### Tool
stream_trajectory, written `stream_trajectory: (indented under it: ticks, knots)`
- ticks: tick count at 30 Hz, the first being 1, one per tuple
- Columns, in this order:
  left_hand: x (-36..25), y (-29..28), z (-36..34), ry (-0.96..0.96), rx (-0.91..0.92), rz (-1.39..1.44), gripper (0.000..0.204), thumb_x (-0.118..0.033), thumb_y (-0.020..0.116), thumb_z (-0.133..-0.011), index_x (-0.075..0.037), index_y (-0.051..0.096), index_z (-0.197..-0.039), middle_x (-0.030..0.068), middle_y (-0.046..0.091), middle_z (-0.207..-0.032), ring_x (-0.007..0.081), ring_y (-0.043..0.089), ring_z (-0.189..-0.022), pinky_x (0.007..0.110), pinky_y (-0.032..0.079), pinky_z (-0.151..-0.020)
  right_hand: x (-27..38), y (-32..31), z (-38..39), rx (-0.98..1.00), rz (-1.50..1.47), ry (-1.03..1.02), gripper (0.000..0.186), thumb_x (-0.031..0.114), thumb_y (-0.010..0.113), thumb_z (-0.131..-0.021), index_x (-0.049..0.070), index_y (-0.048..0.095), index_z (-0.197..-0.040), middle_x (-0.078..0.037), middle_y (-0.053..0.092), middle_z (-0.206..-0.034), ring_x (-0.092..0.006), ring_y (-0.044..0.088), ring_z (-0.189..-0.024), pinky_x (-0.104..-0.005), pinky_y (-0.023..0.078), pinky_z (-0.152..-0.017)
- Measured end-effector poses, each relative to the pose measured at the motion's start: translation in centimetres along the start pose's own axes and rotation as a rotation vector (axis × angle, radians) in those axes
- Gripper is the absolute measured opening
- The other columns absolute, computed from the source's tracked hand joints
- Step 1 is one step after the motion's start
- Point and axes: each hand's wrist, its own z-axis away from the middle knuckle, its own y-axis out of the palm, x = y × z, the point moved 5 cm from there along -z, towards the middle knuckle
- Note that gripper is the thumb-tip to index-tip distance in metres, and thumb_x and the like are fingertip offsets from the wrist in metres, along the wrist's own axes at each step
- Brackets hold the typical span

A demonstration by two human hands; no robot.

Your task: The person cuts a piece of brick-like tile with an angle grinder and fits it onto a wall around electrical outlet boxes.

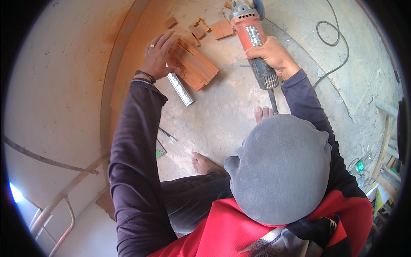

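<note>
My right hand [274,55] is wrapped round the body of a red and black angle grinder [252,43], its disc end pointing away from me. The grinder is held above the floor, and its cord drops from the rear end. On the left, my left hand [159,55] grips the near-left end of a reddish clay block [195,64], thumb on one side and fingers over the other. Long grooves run along the block's upper face. Beside it, partly under my left hand, lies a silver metal straight bar [180,90].
Several cut clay pieces [222,29] lie beyond the block. A black cable [338,64] loops across the floor at right. A thin dark rod [168,134] lies near my left forearm. My bare foot [201,162] is on the floor; a grey cap [280,169] hides part of it.
</note>
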Motion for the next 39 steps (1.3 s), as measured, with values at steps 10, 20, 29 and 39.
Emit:
stream_trajectory:
  ticks: [10, 20, 29, 39]
  knots:
    - [0.9, 1.4, -2.4, 0.106, 0.179, -0.013, 0.08, -0.017, 0.091, -0.058, -0.017, 0.058, -0.131, 0.0081, 0.058, -0.133, 0.036, 0.052, -0.125, 0.048, 0.038, -0.111, 0.0, -2.2, -0.1, -0.112, 0.009, -0.037, 0.023, 0.013, 0.082, -0.07, -0.004, 0.07, -0.078, -0.008, 0.066, -0.068, -0.0147, 0.062, -0.057, -0.0323, 0.048, -0.053]
    - [-1.7, 3.1, 6.8, -0.407, -0.119, 0.028, 0.075, -0.062, 0.083, -0.067, -0.009, 0.065, -0.118, 0.0136, 0.061, -0.11, 0.0319, 0.06, -0.1, 0.048, 0.047, -0.089, 1.4, 0.3, -1.0, 0.054, 0.039, -0.039, 0.024, 0.01, 0.082, -0.072, 0.001, 0.068, -0.09, -0.004, 0.067, -0.077, -0.0118, 0.062, -0.067, -0.0285, 0.051, -0.064]
    - [-5.1, 5.5, 5.4, -0.928, -0.296, 0.217, 0.082, -0.059, 0.083, -0.071, -0.001, 0.062, -0.125, 0.0203, 0.058, -0.118, 0.0351, 0.061, -0.107, 0.046, 0.047, -0.096, 3.4, 8.5, -1.5, 0.2, 0.286, -0.159, 0.03, 0.019, 0.083, -0.064, 0.0, 0.069, -0.083, -0.007, 0.068, -0.073, -0.0178, 0.062, -0.064, -0.0328, 0.051, -0.064]
    - [-2.0, 7.2, 7.2, -0.818, -0.208, 0.552, 0.068, -0.034, 0.084, -0.078, 0.006, 0.059, -0.127, 0.0278, 0.068, -0.111, 0.0392, 0.067, -0.104, 0.044, 0.054, -0.091, 1.1, 13.8, -1.7, 0.287, 0.479, -0.19, 0.033, 0.022, 0.082, -0.062, -0.002, 0.066, -0.078, -0.012, 0.066, -0.07, -0.0226, 0.062, -0.064, -0.0354, 0.05, -0.065]
